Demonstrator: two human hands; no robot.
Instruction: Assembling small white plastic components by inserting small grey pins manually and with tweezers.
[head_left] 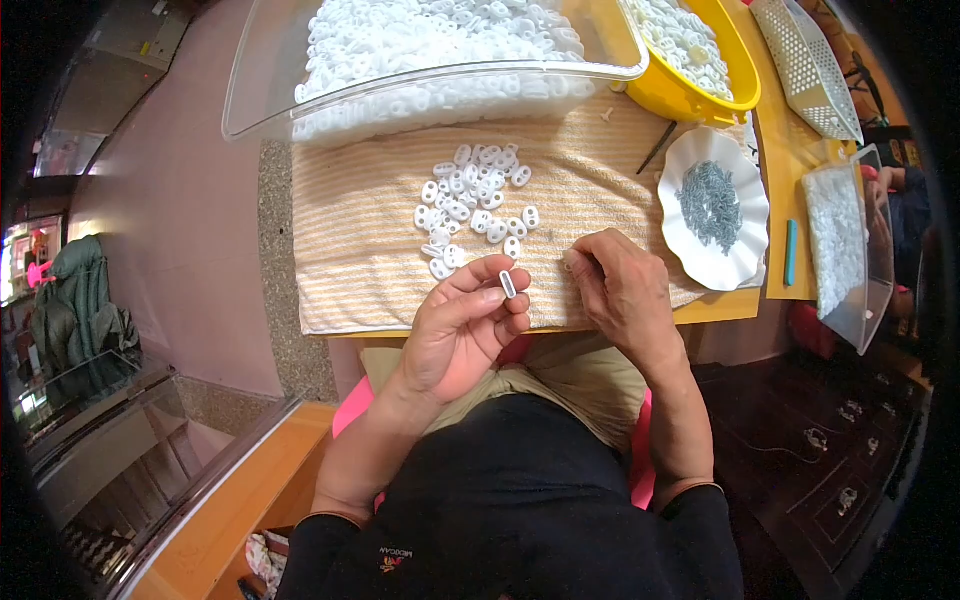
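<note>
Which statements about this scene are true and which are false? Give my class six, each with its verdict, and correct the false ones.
1. The left hand holds a white slotted piece. True.
2. The loose two-holed white pieces lie on a striped cloth. True.
3. The wavy-edged white plate stands to the left of those loose pieces. False: it stands to their right.
4. That plate holds bright red beads. False: it holds small grey pieces.
5. The yellow basin stands to the right of the clear plastic bin. True.
6. The turquoise stick lies inside the yellow basin. False: it lies on a wooden surface, right of the plate.
</note>
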